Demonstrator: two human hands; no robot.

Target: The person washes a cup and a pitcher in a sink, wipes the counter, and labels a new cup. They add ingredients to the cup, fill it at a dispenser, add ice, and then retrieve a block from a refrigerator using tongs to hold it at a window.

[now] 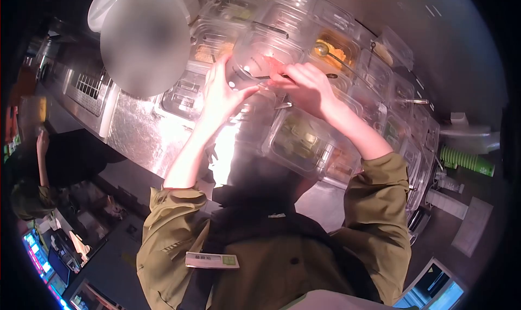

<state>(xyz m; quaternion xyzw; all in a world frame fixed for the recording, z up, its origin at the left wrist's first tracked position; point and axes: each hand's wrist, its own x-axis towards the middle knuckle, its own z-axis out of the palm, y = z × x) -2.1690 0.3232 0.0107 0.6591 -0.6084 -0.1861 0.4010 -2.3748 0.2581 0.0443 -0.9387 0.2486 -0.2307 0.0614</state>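
A co-worker's sleeve [51, 163] occupies the far left edge. The left hand [221, 96] is raised above the steel counter [138, 133], fingers wrapped around the side of a clear plastic cup [255, 58], which is tilted and held between both hands. The right hand [304, 87] is closed in a pinch on a thin utensil [271, 77] reaching into the cup. Lidded clear containers [301, 142] lie below and beside the hands; green cups [467, 161] are stacked at far right
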